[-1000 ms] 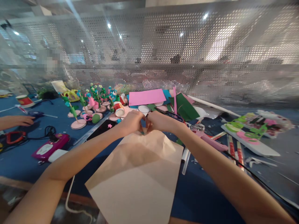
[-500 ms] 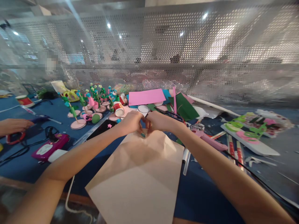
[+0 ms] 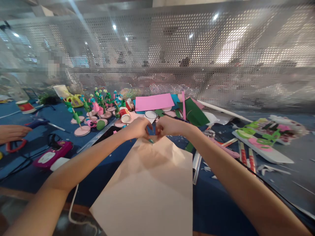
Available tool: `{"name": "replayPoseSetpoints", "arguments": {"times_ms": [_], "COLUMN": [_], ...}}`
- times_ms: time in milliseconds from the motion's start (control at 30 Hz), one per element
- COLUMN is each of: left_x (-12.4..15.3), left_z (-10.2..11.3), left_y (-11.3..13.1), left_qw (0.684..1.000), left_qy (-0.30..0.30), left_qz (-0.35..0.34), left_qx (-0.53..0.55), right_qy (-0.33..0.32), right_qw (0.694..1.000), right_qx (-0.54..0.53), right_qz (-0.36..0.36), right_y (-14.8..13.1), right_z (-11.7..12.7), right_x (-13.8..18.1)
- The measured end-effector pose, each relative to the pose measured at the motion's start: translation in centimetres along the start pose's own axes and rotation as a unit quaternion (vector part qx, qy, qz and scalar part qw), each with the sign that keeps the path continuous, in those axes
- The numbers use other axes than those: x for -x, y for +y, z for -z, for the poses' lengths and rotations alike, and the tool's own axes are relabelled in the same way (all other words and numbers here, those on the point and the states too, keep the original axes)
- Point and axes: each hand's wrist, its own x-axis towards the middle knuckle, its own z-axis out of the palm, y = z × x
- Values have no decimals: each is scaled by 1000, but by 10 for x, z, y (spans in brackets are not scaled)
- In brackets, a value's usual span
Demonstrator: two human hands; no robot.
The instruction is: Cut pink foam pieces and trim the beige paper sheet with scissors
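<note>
A large cream sheet of paper [image 3: 152, 183] slants toward me, its near end hanging past the table edge. My left hand [image 3: 139, 127] pinches its far edge; a green-tinted nail shows at the thumb. Close beside it, my right hand [image 3: 166, 127] is closed on the same edge, with a small gap between the two hands. The paper is creased and puckered just below the fingers. Beyond my hands lies a round white lid-like disc with a dark rim [image 3: 151, 114].
Several craft flowers on pink round bases [image 3: 82, 131] stand left, near a red paper cup [image 3: 125, 115]. Another person's hand [image 3: 14, 132] rests at far left by red-handled scissors [image 3: 16, 146]. A purple device [image 3: 52, 154], pink sheet [image 3: 154, 102], green sheet [image 3: 197, 113] and white board [image 3: 268, 152] lie around.
My hands have drawn slightly apart along the paper's far edge, the right one shifting right. The sheet's near part has swung a little to the right. The other person's hand moved slightly left.
</note>
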Motion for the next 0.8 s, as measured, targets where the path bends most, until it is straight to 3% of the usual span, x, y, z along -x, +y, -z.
{"name": "replayPoseSetpoints", "arguments": {"times_ms": [300,600,800], "left_x": [0,-2,0], "left_z": [-2,1,0], "left_y": [-3,-6,-3], "left_qw": [999,997,998], "left_qy": [-10,-22,-26], "left_qz": [-6,-5,-10], "left_qx": [50,75,47], "right_qy": [-55,-18,-42], "right_qw": [996,999,998], "right_qx": [-63,8,24], "right_qz": [25,29,32], "right_y": [11,0,-3], "right_z": [0,-1,1], "right_x": [2,0,2]}}
